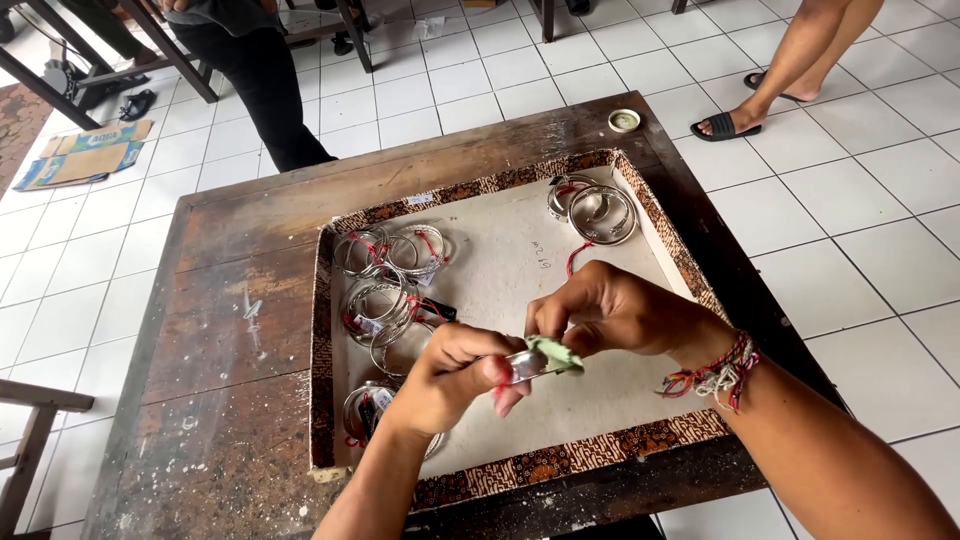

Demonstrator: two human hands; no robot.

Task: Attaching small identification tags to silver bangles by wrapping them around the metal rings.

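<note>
My left hand (450, 380) clamps a silver bangle (525, 365) steady just above the shallow tray (322, 330), w/ right hand (610, 310) fingers pinching a green cloth (552, 353) onto it, prob. for rubbing, bundled bangles (390, 285) left of it.

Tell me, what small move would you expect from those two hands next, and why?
Probably another short rub of the green cloth along the silver bangle. The left hand pinches the bangle over the shallow tray, and the right hand presses the cloth against its edge, in the manner of polishing.
</note>
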